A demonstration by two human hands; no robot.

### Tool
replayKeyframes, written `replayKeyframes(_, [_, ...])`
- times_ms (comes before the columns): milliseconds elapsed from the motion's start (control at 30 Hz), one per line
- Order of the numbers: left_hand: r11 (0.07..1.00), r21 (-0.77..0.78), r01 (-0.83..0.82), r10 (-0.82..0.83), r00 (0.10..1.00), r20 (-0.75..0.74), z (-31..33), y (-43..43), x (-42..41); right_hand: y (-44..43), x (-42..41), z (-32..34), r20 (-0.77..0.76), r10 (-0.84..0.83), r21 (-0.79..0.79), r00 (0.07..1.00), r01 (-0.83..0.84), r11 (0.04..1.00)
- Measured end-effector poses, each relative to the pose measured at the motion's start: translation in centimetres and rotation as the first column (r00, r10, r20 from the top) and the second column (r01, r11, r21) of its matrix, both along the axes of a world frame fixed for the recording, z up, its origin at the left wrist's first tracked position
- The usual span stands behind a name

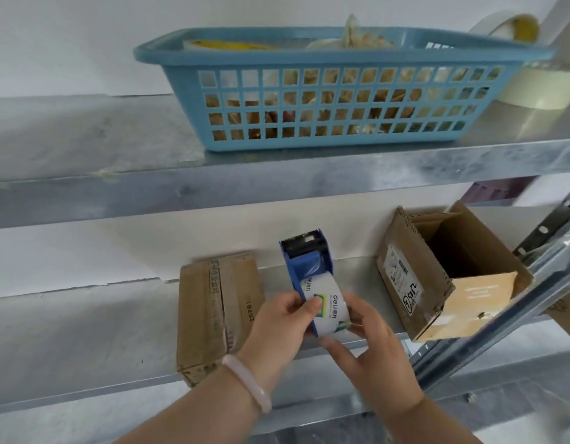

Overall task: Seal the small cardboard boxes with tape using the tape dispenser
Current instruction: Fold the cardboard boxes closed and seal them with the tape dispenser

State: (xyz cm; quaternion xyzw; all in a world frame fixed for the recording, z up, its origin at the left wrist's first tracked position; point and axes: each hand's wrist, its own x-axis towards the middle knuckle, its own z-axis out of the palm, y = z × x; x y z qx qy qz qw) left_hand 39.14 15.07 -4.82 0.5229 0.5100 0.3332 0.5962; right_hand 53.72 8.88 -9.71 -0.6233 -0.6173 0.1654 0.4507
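The step in hand appears to be preparation of the tool: the blue tape dispenser [306, 261], loaded with a white printed tape roll [325, 306], is held just above the lower shelf [85, 347], between the two cardboard boxes. The left hand [277, 328] grips the dispenser's left side, fingers curled round the frame and thumb on the roll. The right hand [376, 350] grips it from the right, thumb beside the roll and fingers curled beneath. The serrated cutter end points away from the person. The closed box [213, 309] lies flat to the left and carries a strip along its seam, so it is probably sealed already. The open box [453, 274] sits tilted to the right, flaps apart. The next move likely calls for freeing the tape end, closing those flaps and drawing the tape along the seam. The shelving is galvanised metal against a white wall. The upper shelf [117, 174] bears a blue plastic basket [325, 59] with spare tape rolls [533, 91] beside it.
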Motion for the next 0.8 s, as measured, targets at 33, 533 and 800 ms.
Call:
replayKeyframes(33, [1.000,-0.005,0.021,-0.020,0.999,0.034,0.1,0.1,-0.4,-0.1,0.5,0.6,-0.054,0.024,0.042,0.998,-0.022,0.999])
replayKeyframes(533, [0.942,-0.155,0.297,-0.135,0.759,0.636,0.9,-0.6,-3.2,1.8,0.7,5.1,-0.998,-0.067,-0.049,-0.014,-0.525,0.850])
replayKeyframes(800, [0.920,-0.286,0.268,-0.080,0.842,0.533,-0.2,-0.5,-4.5,2.1,0.1,6.0,-0.999,-0.014,0.002,-0.033,-0.458,0.889])
